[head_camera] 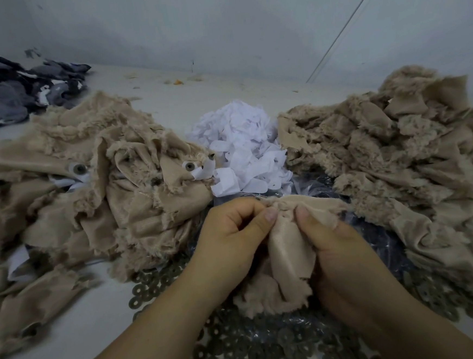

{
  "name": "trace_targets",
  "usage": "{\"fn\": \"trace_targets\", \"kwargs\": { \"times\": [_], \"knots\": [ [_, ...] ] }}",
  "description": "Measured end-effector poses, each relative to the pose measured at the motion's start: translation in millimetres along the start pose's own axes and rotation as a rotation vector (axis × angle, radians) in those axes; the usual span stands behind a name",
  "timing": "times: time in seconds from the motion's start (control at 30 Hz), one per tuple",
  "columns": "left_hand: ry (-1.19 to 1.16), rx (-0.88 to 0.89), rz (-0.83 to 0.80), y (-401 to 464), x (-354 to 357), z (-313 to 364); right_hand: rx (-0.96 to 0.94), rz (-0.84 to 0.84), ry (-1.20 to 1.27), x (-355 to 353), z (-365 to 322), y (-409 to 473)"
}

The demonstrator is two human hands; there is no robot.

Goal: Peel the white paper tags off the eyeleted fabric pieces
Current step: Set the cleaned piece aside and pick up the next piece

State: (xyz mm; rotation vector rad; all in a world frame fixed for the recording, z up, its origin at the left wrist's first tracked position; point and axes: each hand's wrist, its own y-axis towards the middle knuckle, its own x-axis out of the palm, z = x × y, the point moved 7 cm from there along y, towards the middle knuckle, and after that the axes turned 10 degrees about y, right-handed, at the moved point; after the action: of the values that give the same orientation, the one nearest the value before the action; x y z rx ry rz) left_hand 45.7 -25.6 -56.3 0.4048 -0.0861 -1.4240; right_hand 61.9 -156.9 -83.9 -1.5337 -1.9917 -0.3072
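**Between two thumbs, a beige piece held for peeling**

Nearest the camera, both hands hold one beige fabric piece (pixel 287 249) over a spread of dark metal washers (pixel 259 344). The left hand (pixel 231 230) has its fingers curled, thumb pressed against the piece's top edge; the right hand (pixel 336 245) grips the cloth with its thumb on top and fingers tucked behind. The two thumbs sit close together at one bunched spot, which looks like a hold meant to stretch the cloth and pick at a tag's edge. No tag or eyelet shows on this piece, so whether one is there cannot be told.

Just beyond the hands lies a heap of white paper tags (pixel 241 147), probably kept central so peeled paper drops within easy reach. On the left, a pile of furry beige pieces (pixel 83 191) shows eyelets (pixel 189 166) with white paper around them, so these likely await peeling. On the right, a second beige pile (pixel 396 144) shows no paper. The piles crowd both sides, and the washers leave little bare tabletop (pixel 222 81) near the hands. Far left, dark patterned cloth (pixel 10 92) lies against the wall.
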Motion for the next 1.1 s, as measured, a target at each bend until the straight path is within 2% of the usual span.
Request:
{"fn": "trace_targets", "kwargs": {
  "times": [0.17, 0.3, 0.43, 0.63, 0.83, 1.1],
  "knots": [
    [0.034, 0.002, 0.072, -1, -3, -1, 0.003, -0.113, -0.048, 10, 1, -6],
    [-0.017, -0.037, 0.090, -1, -5, -3, 0.037, -0.018, 0.041, 4, 4, -2],
    [-0.017, -0.041, 0.040, -1, 0, -3, 0.044, 0.026, 0.069, 3, 3, -3],
    [0.016, -0.015, -0.026, -2, 5, -2, 0.055, 0.053, 0.015, 0, 2, -5],
    [-0.134, -0.106, -0.052, -3, 10, -6, 0.042, 0.093, -0.044, -3, 1, -4],
    [-0.126, -0.096, -0.040, -4, 10, -6, 0.010, -0.077, -0.039, 8, -2, -7]
  ]
}}
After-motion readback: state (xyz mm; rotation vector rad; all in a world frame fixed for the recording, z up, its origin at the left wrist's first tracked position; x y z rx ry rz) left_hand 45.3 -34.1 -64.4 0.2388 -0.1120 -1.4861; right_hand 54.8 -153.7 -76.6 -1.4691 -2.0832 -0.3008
